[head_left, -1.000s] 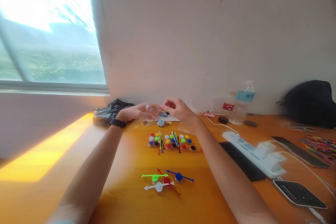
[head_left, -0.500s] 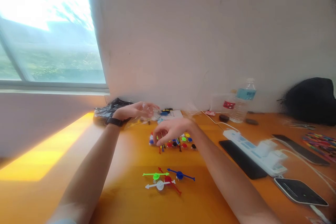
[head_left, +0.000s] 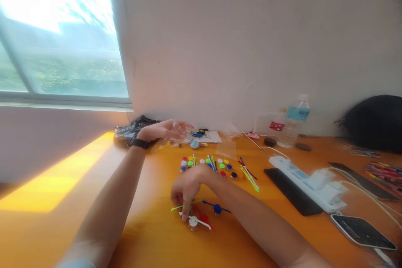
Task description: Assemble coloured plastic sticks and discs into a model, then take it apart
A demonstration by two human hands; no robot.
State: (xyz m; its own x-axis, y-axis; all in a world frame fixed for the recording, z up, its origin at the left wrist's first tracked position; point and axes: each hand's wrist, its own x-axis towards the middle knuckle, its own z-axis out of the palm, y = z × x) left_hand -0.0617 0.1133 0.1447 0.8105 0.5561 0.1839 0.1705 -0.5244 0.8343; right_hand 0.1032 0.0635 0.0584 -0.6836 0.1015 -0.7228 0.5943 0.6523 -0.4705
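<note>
My right hand (head_left: 187, 186) reaches down over a small cluster of plastic arrow spinners, fingers curled and closed round the middle of the green arrow spinner (head_left: 176, 208); its hub is hidden behind them. One fingertip meets the white arrow spinner (head_left: 193, 221). A red spinner (head_left: 204, 218) lies partly under the white one, and a blue spinner (head_left: 217, 209) sits to their right, its end behind my forearm. Farther back on the left, my left hand (head_left: 165, 129), wearing a black wristband, extends loosely with fingers apart over crumpled clear plastic (head_left: 163, 145).
Behind the right hand are colored round pieces (head_left: 222, 166) and several loose arrows (head_left: 250, 178). A black plastic bag (head_left: 130, 130), white paper (head_left: 213, 136) and bottles (head_left: 290, 127) stand along the wall. Rightward lie a power strip (head_left: 293, 176), cables and a phone (head_left: 361, 228).
My right hand has come down and nearer, from above the round pieces to the spinners. The green and white arrows have turned. My left hand stays nearly in place.
</note>
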